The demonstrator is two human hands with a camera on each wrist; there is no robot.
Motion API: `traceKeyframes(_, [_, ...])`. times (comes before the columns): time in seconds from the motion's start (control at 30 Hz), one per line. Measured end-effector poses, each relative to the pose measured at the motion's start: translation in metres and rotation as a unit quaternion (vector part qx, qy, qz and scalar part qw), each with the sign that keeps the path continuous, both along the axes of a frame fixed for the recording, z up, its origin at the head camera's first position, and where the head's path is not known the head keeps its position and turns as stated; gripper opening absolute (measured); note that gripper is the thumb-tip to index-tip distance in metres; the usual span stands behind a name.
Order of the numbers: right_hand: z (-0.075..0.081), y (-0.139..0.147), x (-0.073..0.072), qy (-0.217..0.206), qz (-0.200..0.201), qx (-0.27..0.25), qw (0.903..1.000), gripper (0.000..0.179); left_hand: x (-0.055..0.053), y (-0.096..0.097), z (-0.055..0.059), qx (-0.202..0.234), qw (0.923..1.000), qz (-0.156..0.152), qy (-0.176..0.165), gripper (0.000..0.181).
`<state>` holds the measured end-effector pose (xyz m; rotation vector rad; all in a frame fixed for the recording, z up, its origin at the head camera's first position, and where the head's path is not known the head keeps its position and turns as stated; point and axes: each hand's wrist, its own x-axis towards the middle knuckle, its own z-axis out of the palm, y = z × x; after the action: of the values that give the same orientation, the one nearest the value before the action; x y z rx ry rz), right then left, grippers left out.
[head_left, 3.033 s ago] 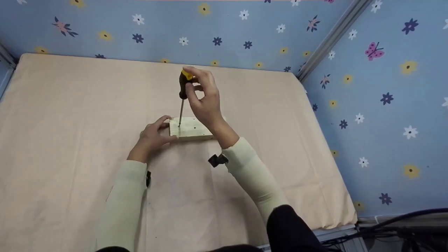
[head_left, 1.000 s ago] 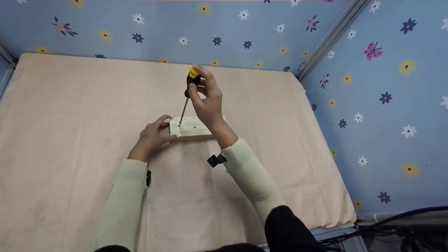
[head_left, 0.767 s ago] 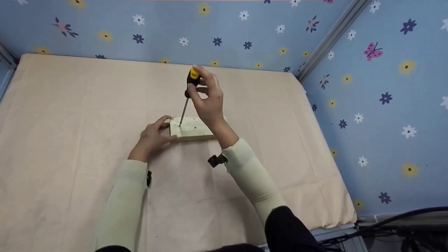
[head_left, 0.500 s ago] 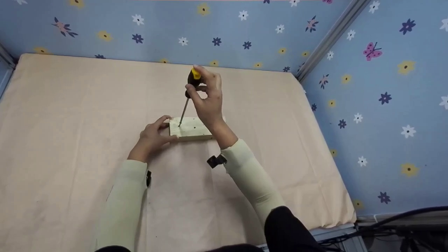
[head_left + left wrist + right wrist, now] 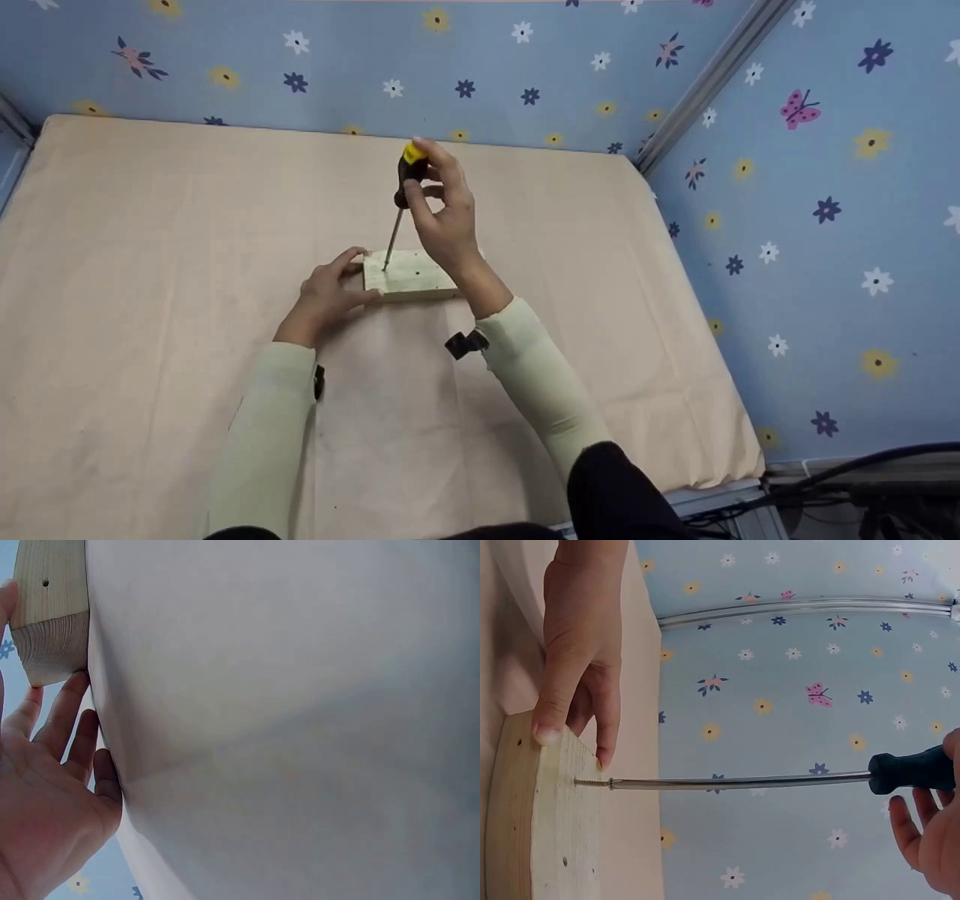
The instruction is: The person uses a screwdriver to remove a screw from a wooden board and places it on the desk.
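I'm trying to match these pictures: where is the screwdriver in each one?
Head: the screwdriver is upper half, left of centre, pointing down at the block.
Left wrist: not in it.
Right wrist: runs sideways, below the middle, to the right edge.
Shared landmark: the block, top left for left wrist, bottom left for right.

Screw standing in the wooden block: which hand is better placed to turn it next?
Probably the right hand: it holds the screwdriver, whose tip meets the screw, while the left hand grips the wooden block.
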<state>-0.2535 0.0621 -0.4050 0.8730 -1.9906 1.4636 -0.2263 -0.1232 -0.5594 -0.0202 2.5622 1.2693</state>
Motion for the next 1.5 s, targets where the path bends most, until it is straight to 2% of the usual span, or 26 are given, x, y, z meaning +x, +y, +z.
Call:
traceKeyframes(0.27, [-0.0007, -0.0001, -0.0003, 0.008, 0.010, 0.004, 0.9999, 0.043, -0.0004, -0.0009, -0.0007, -0.001, 1.0000, -0.003, 0.006, 0.073])
traceKeyframes(0.47, [0.0004, -0.0006, 0.0004, -0.006, 0.023, 0.012, 0.9996, 0.041, -0.0003, -0.0016, -0.0029, -0.002, 0.9999, -0.004, 0.010, 0.073])
traceKeyframes(0.63, [0.0013, -0.0003, -0.0003, -0.002, 0.017, 0.008, 0.9998, 0.040, -0.0008, -0.0023, -0.0035, -0.002, 0.9998, -0.009, 0.015, 0.073])
traceKeyframes(0.77, [0.0025, -0.0006, 0.0002, 0.001, 0.013, 0.024, 0.9996, 0.037, -0.0006, -0.0026, -0.0031, -0.005, 0.9998, -0.008, 0.018, 0.071])
traceKeyframes(0.97, [0.0026, -0.0008, 0.0008, 0.006, 0.013, 0.017, 0.9997, 0.044, 0.0001, -0.0021, -0.0007, -0.009, 0.9999, -0.005, 0.007, 0.072])
traceKeyframes(1.23, [0.0034, -0.0024, 0.0025, 0.000, 0.044, 0.027, 0.9987, 0.038, -0.0007, -0.0029, -0.0022, -0.004, 0.9999, -0.008, 0.010, 0.071])
traceKeyframes(1.5, [0.0020, -0.0030, 0.0008, 0.017, 0.015, 0.018, 0.9996, 0.045, -0.0008, -0.0005, -0.0004, -0.004, 1.0000, -0.006, -0.002, 0.074])
